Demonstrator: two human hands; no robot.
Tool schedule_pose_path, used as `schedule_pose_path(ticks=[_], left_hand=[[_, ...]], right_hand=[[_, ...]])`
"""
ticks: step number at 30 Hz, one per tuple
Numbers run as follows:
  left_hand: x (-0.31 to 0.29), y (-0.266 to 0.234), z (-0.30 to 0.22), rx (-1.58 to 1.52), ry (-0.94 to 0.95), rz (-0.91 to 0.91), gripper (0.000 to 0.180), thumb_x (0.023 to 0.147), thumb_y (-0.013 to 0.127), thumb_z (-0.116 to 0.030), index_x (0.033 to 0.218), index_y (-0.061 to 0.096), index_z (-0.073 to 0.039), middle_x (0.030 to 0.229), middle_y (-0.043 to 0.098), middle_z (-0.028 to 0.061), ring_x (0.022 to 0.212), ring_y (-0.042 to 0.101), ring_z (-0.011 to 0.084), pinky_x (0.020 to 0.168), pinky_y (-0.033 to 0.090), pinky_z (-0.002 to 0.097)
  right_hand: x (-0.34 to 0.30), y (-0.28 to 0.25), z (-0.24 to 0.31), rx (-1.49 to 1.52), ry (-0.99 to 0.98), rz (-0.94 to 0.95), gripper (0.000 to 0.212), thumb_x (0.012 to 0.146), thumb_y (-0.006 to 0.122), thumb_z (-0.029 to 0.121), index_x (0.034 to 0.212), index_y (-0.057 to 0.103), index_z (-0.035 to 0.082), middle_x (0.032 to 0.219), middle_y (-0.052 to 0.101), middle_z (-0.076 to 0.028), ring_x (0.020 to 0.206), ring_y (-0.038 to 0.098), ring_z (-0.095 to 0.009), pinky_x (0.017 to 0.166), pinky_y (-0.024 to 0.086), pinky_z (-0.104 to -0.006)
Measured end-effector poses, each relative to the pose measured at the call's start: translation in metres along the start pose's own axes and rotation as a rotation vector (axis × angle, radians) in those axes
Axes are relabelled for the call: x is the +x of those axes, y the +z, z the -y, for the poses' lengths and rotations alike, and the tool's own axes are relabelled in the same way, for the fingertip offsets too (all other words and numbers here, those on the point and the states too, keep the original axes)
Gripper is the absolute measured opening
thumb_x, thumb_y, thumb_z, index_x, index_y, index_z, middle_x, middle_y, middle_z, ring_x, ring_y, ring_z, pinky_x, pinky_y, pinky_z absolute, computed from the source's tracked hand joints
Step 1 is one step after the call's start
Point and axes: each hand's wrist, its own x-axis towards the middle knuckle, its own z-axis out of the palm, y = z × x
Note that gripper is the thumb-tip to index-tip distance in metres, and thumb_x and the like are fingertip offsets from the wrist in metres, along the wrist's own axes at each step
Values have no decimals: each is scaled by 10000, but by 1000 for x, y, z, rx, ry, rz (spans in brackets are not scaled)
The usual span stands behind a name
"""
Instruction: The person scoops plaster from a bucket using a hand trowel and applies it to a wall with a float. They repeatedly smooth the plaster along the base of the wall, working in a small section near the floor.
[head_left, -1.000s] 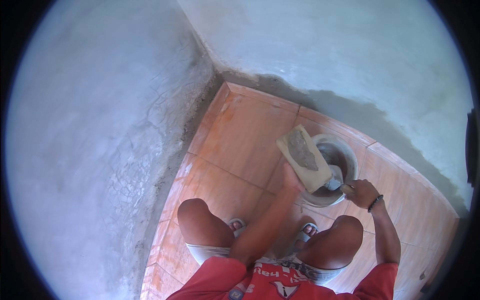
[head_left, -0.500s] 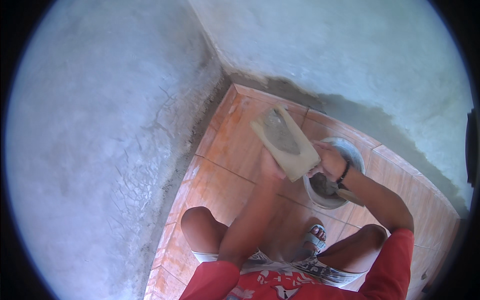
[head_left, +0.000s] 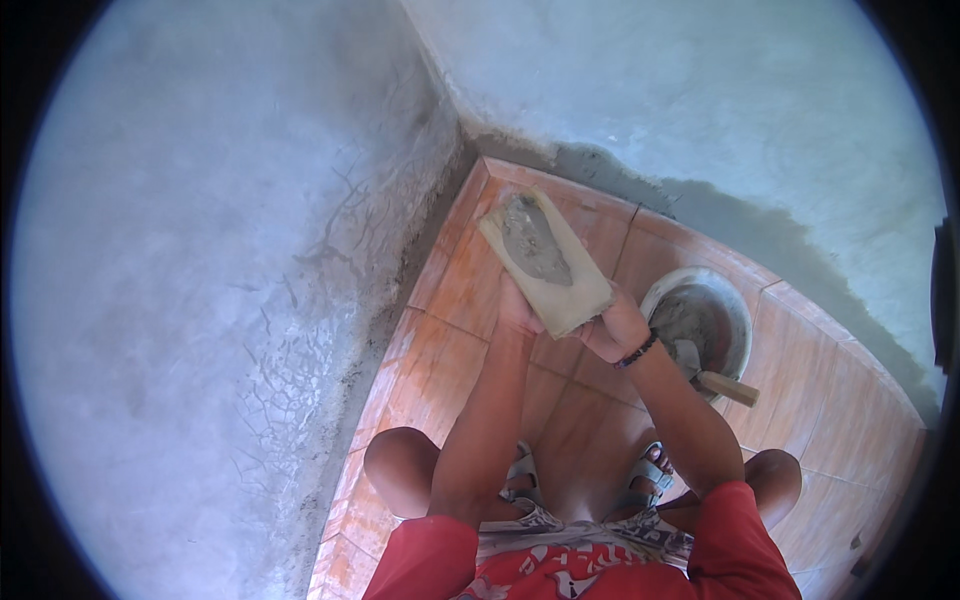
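Observation:
A beige rectangular board (head_left: 560, 303), slightly bowed, is tilted between my hands over the tiled floor, with a patch of wet grey mortar (head_left: 535, 243) on its upper face. My left hand (head_left: 516, 306) supports its left edge from below, fingers hidden beneath. At the lower right corner my right hand (head_left: 617, 328) grips it, a dark bracelet on the wrist. Right of that hand stands a round bucket (head_left: 744, 322) with grey mortar inside. A trowel (head_left: 728, 388) rests in it, its wooden handle leaning out over the near rim.
Orange-brown tiles (head_left: 460, 365) cover the floor, with a tile skirting along the right wall. Two grey plastered walls meet in a corner beyond the board; the left wall (head_left: 200, 250) is cracked low down. A darker plaster band (head_left: 720, 210) runs above the skirting. My sandalled feet are close below.
My right hand has come away from above the bucket, leftward to the board's corner, uncovering the trowel. The board has shifted slightly left in view.

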Motion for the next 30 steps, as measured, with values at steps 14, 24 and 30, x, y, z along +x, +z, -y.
schedule_pose_path(ticks=[14,24,30], left_hand=[[-12,-63,-45,306,-58,-104,508,962,392,-347,1341,427,-10,1245,551,189,1134,558,242,836,560,370],[-18,-74,-70,463,-151,-224,519,953,424,-372,1314,443,0,1188,587,171,1036,617,231,868,534,395],[-87,6,-143,1334,241,-717,593,937,459,-507,1243,494,-1,1206,558,143,1031,552,219,948,407,380]], right_hand=[[38,-14,-68,423,46,237,371,948,481,229,1263,504,34,1200,592,-110,1072,600,-224,904,507,-398],[66,-36,-103,577,73,240,358,937,501,219,1246,523,40,1210,598,-106,1098,587,-240,940,490,-417],[106,-43,-118,704,-106,304,351,938,484,214,1235,529,32,1224,587,-125,1120,568,-274,971,463,-435]])
